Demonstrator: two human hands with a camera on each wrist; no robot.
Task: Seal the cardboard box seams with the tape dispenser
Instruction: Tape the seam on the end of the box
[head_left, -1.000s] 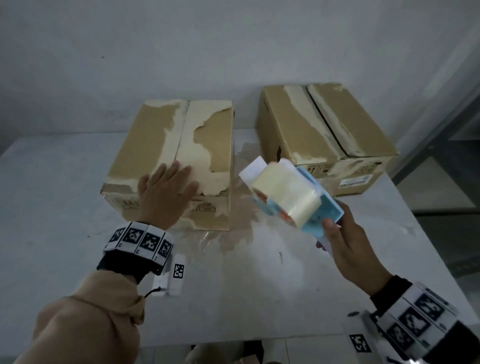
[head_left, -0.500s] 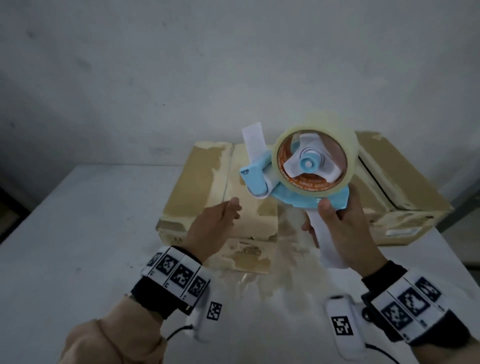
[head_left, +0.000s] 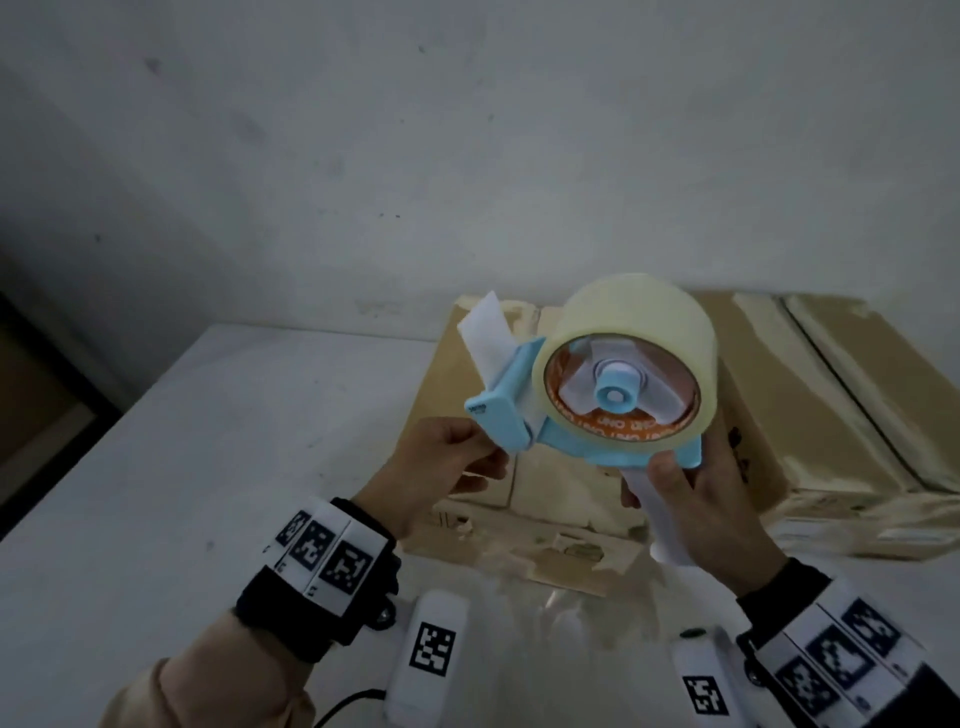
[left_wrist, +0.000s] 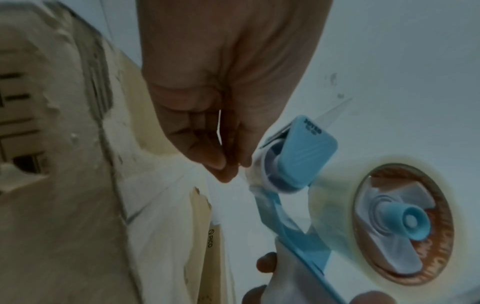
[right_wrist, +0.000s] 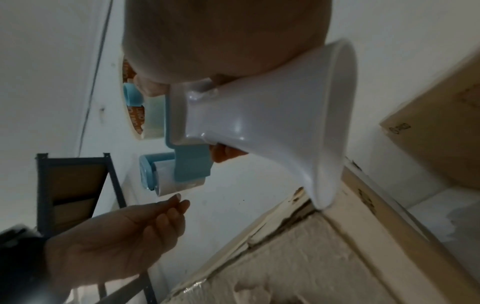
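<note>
Tape dispenser is up in the air above the near cardboard box, blue frame tilted, big roll of clear tape facing the head camera. Right hand grips its white handle from below, thumb against the blue frame. Left hand sits right at the roller end, fingertips drawn together in a pinch beside the roller; whether they actually have the tape end, I cannot tell. Second cardboard box rests just beside the first on the white worktop.
</note>
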